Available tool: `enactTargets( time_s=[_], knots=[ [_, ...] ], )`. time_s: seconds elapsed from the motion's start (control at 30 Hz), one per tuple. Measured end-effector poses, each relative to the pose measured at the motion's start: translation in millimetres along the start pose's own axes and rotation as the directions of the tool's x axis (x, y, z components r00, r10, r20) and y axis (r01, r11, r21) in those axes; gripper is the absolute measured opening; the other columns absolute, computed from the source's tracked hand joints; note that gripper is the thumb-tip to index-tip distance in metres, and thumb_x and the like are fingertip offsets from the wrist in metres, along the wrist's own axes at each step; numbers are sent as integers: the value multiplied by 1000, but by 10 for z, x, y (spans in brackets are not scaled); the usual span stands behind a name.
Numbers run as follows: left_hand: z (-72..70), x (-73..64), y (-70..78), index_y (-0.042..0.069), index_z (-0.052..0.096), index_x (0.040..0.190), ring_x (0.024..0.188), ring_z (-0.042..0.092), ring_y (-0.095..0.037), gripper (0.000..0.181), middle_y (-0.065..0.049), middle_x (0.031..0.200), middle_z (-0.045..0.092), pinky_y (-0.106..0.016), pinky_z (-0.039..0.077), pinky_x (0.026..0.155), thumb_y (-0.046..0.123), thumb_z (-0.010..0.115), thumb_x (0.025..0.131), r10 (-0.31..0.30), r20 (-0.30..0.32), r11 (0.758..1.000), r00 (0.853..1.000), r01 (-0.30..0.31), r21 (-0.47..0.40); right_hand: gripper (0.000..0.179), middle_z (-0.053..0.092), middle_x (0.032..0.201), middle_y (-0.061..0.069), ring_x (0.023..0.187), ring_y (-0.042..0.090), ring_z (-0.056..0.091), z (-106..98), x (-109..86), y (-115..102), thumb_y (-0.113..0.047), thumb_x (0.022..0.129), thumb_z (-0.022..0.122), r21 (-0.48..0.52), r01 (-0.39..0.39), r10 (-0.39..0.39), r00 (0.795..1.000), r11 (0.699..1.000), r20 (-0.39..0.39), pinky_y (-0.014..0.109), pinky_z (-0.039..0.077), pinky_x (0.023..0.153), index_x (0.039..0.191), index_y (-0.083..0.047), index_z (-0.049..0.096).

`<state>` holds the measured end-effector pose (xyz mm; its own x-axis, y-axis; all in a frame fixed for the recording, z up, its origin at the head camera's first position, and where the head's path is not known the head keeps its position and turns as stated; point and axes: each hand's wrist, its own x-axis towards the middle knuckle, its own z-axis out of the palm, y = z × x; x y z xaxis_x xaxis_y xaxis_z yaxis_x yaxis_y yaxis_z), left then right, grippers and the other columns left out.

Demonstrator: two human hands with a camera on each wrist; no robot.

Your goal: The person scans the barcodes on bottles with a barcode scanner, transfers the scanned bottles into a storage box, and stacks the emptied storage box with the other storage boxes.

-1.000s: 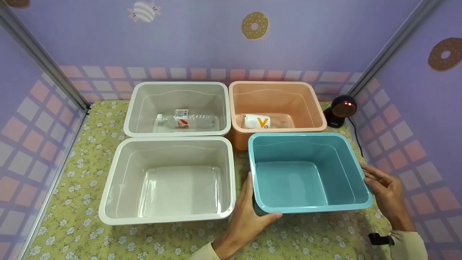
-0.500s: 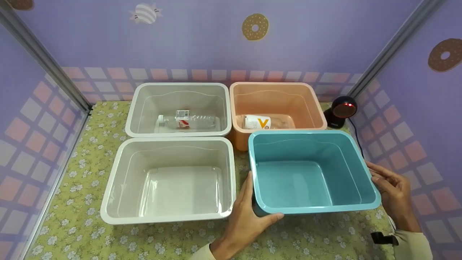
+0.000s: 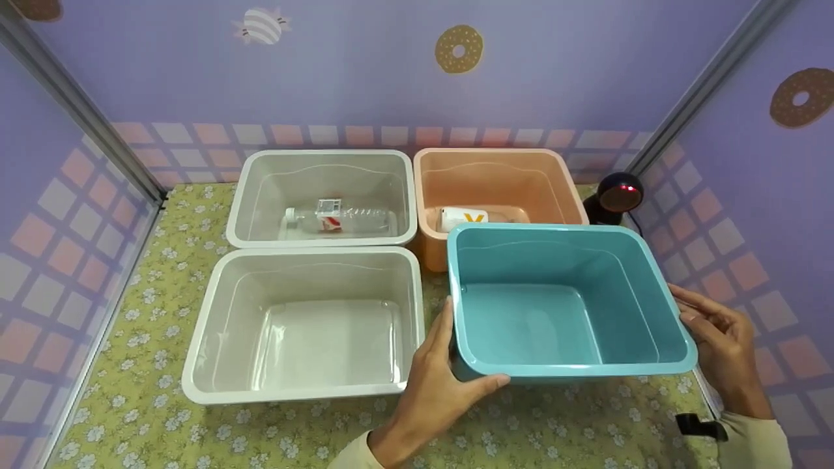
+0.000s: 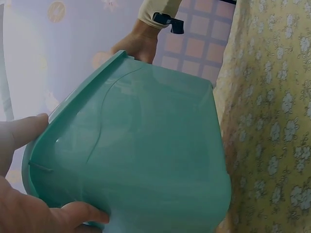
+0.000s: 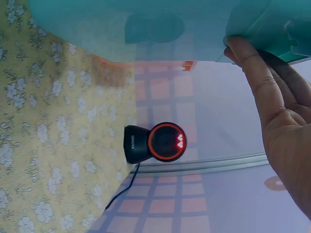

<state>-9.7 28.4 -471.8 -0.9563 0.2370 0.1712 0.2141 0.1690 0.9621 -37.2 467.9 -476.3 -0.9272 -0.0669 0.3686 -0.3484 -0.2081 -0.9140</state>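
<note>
Both hands hold a turquoise plastic storage bin at the front right. At its front left corner, the left hand has its thumb on the rim and the other fingers along the outer side. The left wrist view shows those fingertips bent under the rim of the bin. On the far side, the right hand grips the right rim, fingers curled beneath it, as the right wrist view shows. The bin's back rim overlaps the front of an orange bin, and nothing lies inside the turquoise one.
A light grey bin stands front left. Behind it, another grey bin contains a clear plastic bottle. A white-labelled bottle lies in the orange bin. A black barcode scanner with red lights stands back right, before the patterned walls.
Held in both hands, the turquoise bin has risen and shifted to the right, now covering part of the orange bin's front. The right hand has moved rightward with it; the other bins stay put.
</note>
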Motion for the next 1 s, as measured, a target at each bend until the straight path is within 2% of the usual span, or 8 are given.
enactTargets(
  time_s=[0.17,0.37,0.6,0.67,0.8,1.0],
  knots=[
    [-47,27,77,-3,16,174,158,39,-41,130,-26,177,26,-51,47,121,42,99,85,20,-6,1000,1000,-19,14,42,78,124,26,96,29,80,30,33,-53,25,104,33,1,-2,2,1000,1000,-13,31,66,84,143,30,50],
    [-140,69,169,-2,14,175,152,49,-37,128,-25,176,30,-46,52,117,38,99,86,30,17,999,999,-30,-19,40,78,117,29,91,30,80,107,74,-116,24,105,35,13,-7,7,998,1000,-62,32,66,81,141,32,50],
    [-257,144,279,1,19,175,149,52,-29,128,-20,174,37,-42,51,117,36,101,83,64,2,998,998,-64,-9,43,76,126,31,96,30,81,147,141,-207,27,103,30,64,44,-44,999,997,4,33,66,84,142,33,46],
    [-282,157,299,3,19,176,147,53,-27,128,-18,174,38,-43,52,116,37,100,83,63,7,998,998,-63,-16,42,75,125,31,96,31,81,160,147,-229,27,103,30,69,46,-46,999,997,2,33,66,84,142,34,46],
    [-327,172,331,5,19,176,151,50,-27,127,-16,175,37,-44,51,118,40,99,84,58,21,998,998,-57,-24,42,75,123,33,95,32,81,179,150,-270,27,103,29,77,49,-50,999,996,9,34,66,85,142,35,43],
    [-397,167,382,8,16,177,151,49,-28,127,-13,177,33,-44,53,115,41,98,86,24,49,998,998,-22,-51,42,73,128,34,100,33,81,215,137,-352,27,104,29,58,46,-47,999,997,15,35,65,87,143,35,42]
  ],
)
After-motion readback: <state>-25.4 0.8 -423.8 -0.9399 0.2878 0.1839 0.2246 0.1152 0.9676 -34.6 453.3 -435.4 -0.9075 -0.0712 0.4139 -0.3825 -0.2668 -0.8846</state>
